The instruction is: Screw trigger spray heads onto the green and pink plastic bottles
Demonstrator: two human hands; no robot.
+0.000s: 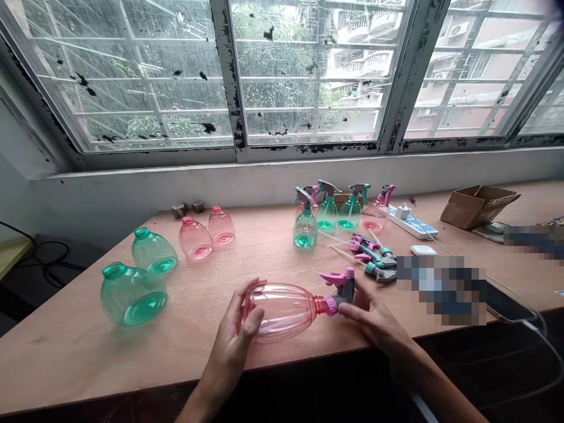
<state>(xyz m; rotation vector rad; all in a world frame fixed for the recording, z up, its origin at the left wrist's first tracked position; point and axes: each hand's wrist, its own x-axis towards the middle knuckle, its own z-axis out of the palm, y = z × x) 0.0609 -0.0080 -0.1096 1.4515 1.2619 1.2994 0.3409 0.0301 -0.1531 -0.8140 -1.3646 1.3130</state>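
Observation:
Lying on its side between my hands is a clear pink spray bottle [284, 311], held just above the near edge of the table. My left hand [238, 329] grips its rounded base, thumb on the near side. At the neck sits a grey and pink spray head [341, 292]; my right hand [372, 311] closes on that head, with some fingers hidden behind it. Beyond my right hand, several loose spray heads [374, 258] with white tubes lie in a pile.
Open green bottles [134, 296] and pink bottles [195, 238] stand at the left. Several bottles with heads fitted, one a green spray bottle [305, 226], stand toward the window. A white power strip [412, 223], a cardboard box [476, 205] and a phone [506, 302] with a cable occupy the right.

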